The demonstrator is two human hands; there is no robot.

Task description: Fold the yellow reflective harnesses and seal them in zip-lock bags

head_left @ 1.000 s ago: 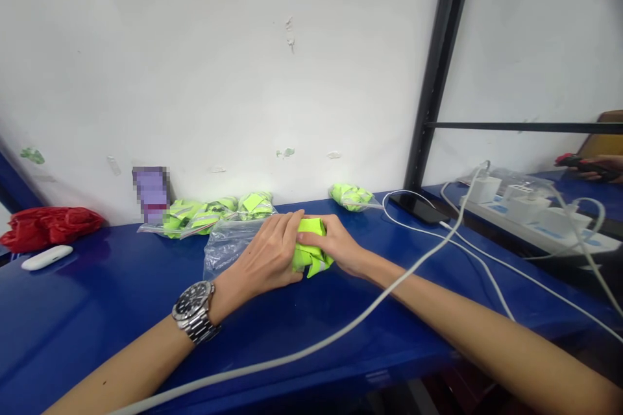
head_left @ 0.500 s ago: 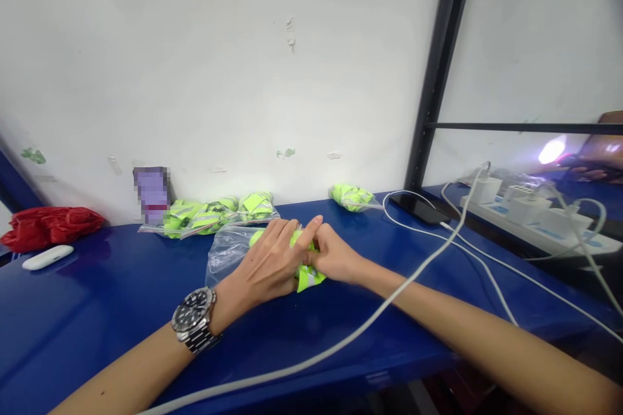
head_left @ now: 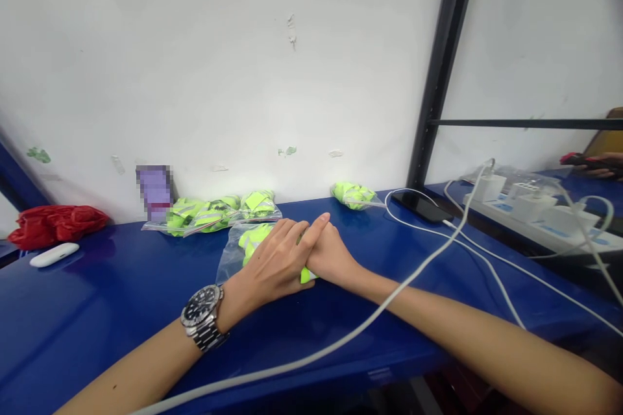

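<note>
A neon-yellow reflective vest (head_left: 253, 237), bunched up with silver strips, lies partly inside a clear plastic bag (head_left: 228, 260) on the blue table. My left hand (head_left: 280, 256), a watch on its wrist, is wrapped over the bag and vest from the left. Against its fingers presses my right hand (head_left: 333, 253), closed on the near right end of the vest, where a yellow edge pokes out below. The fingertips of both hands and the bag's mouth are mostly hidden.
Several bagged yellow vests (head_left: 214, 213) line the wall, with another bagged vest (head_left: 354, 194) to the right. A red plastic bag (head_left: 56, 225) and white case (head_left: 54, 255) lie left. A phone (head_left: 421, 206), power strip (head_left: 540, 214) and white cable (head_left: 360, 332) occupy the right.
My right hand has closed further over the vest's end, so less yellow fabric shows below the hands. More of the vest appears inside the bag at the left.
</note>
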